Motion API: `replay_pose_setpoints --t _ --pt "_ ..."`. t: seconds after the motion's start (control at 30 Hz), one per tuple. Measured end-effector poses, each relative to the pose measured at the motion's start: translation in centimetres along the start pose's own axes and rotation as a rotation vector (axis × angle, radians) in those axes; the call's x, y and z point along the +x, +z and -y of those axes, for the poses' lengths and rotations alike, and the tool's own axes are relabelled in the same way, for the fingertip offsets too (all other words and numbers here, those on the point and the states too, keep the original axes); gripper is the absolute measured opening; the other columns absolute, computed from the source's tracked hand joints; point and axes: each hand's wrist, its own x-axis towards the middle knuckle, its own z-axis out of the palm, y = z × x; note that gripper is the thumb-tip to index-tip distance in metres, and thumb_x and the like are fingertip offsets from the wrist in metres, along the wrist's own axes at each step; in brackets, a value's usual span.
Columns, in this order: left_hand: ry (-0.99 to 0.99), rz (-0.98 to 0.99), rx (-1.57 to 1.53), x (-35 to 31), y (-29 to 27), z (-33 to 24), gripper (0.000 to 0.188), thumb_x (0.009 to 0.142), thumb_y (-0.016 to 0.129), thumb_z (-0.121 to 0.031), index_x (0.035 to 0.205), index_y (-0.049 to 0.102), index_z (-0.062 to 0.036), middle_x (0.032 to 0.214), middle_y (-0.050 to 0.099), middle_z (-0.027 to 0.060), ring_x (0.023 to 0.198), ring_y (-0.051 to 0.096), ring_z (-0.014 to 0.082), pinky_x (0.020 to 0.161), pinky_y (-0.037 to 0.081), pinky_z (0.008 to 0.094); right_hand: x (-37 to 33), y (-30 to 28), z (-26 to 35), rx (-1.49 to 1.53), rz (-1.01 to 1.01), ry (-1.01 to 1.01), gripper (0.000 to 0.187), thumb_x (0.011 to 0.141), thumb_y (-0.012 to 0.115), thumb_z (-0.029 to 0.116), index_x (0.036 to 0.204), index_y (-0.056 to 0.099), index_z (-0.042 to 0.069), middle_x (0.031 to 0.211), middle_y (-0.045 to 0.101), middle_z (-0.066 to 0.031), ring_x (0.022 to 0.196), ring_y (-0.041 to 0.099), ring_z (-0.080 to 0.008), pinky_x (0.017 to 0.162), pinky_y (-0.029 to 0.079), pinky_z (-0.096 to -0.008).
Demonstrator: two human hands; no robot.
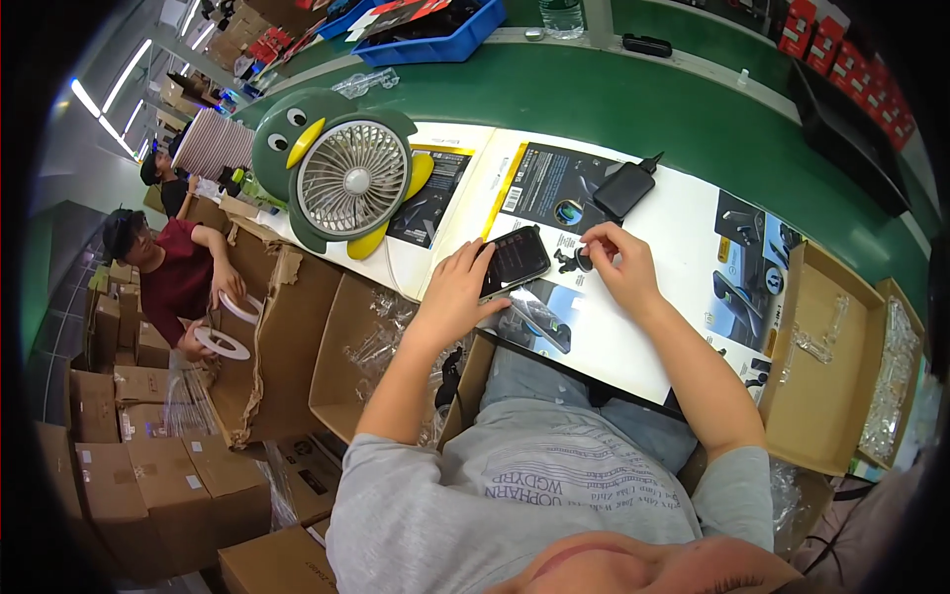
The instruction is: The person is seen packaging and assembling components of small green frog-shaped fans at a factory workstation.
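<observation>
My left hand (453, 295) is closed on the edge of a dark smartphone (518, 259), its screen facing up just over the printed card sheet (604, 337). To its right, my right hand (623, 265) pinches a small black mount-like piece (571, 261) with a round end. The two hands are a short way apart, with the phone and the black piece between them. Just beyond my right hand lies a black box-shaped device (625, 190) with a short plug or cable end at its corner.
A green penguin-shaped fan (354, 180) stands at the left on the table. Cardboard trays (821, 356) with clear plastic parts sit at the right. A blue bin (435, 40) is at the far side. Another person (188, 267) holds white rings beside stacked cartons (163, 495) at the left.
</observation>
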Motion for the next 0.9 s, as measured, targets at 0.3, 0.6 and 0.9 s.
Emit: replay_pose_setpoints --t 0.3,0.6,0.9 --pt "-0.012 -0.145 -0.100 -0.3 1.4 1.0 0.067 0.073 0.070 -0.026 0.127 0.041 0.0008 0.127 0.044 0.0184 0.115 0.043 0.0332 0.098 0.035 0.0394 0.1 0.1 -0.1 -0.029 -0.004 0.085 0.009 0.084 0.051 0.001 0.088 0.059 0.001 0.076 0.062 -0.0042 0.067 0.058 -0.0087 0.060 0.044 -0.0207" --pt "-0.022 -0.145 -0.291 0.5 0.7 2.2 0.075 0.065 0.075 -0.025 0.128 0.042 -0.0009 0.120 0.047 0.0149 0.107 0.046 0.0313 0.093 0.037 0.0385 0.1 0.2 -0.7 0.000 -0.013 0.247 0.006 0.087 0.050 0.002 0.088 0.056 0.001 0.080 0.057 -0.0044 0.071 0.054 -0.0080 0.059 0.041 -0.0197" --pt "-0.048 -0.152 -0.370 0.3 1.5 3.4 0.072 0.064 0.075 -0.024 0.126 0.045 -0.0052 0.122 0.045 0.0124 0.106 0.045 0.0316 0.091 0.037 0.0404 -0.2 0.3 -0.8 0.036 -0.061 0.285 0.006 0.086 0.049 -0.001 0.086 0.054 0.001 0.078 0.055 -0.0051 0.067 0.052 -0.0090 0.057 0.041 -0.0203"
